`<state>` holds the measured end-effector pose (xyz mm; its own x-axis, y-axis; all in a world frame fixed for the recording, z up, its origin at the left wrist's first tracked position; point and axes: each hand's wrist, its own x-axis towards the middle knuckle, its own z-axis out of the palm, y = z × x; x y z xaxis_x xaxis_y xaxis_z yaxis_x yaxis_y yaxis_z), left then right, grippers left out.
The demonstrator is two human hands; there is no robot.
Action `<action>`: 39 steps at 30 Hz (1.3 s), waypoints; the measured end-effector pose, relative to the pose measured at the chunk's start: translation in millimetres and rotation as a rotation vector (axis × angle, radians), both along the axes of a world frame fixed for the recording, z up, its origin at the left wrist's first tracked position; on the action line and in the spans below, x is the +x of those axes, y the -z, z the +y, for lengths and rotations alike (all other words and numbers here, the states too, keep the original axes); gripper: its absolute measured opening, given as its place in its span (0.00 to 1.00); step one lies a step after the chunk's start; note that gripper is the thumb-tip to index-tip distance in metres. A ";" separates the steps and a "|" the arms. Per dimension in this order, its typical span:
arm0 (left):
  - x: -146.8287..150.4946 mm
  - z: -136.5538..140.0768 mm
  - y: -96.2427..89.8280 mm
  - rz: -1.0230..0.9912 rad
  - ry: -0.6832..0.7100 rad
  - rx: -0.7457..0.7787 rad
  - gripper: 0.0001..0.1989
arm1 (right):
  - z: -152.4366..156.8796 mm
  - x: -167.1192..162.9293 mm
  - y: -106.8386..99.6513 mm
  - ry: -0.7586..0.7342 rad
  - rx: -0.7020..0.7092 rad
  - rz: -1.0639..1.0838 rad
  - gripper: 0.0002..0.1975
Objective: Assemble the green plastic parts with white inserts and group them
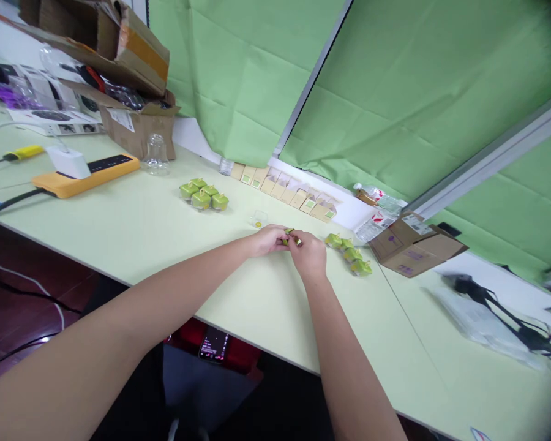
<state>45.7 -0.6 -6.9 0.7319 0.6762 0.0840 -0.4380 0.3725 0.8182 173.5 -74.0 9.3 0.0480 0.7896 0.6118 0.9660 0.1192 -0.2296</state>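
Over the middle of the table, my left hand (269, 241) and my right hand (310, 252) meet with closed fingers around a small green lid-like piece (288, 233). Fingers cover most of it, so its full shape is hidden. Just beyond my left hand stands a small clear container (259, 218) with something yellow in it. To the right of my right hand is a row of small clear boxes with green tops (349, 252). A second group of green-topped boxes (202, 195) sits farther back on the left.
Several small cardboard boxes (282, 188) line the back edge. An orange power strip (89, 175), a clear plastic jar (156, 156) and stacked cartons (133, 122) stand left. On the right are plastic bottles (377, 214), an open carton (413, 245) and a black strap (509, 315).
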 end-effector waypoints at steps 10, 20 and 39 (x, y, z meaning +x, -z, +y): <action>-4.2 -0.6 2.4 0.048 0.013 0.068 0.10 | 1.4 6.0 1.2 0.032 0.002 0.086 0.12; -6.2 -1.7 7.4 0.096 -0.023 0.156 0.17 | 0.6 12.1 -1.3 -0.050 -0.193 0.222 0.13; 0.1 2.9 4.5 0.334 -0.173 0.143 0.06 | 9.0 15.6 5.2 -0.063 -0.175 0.585 0.14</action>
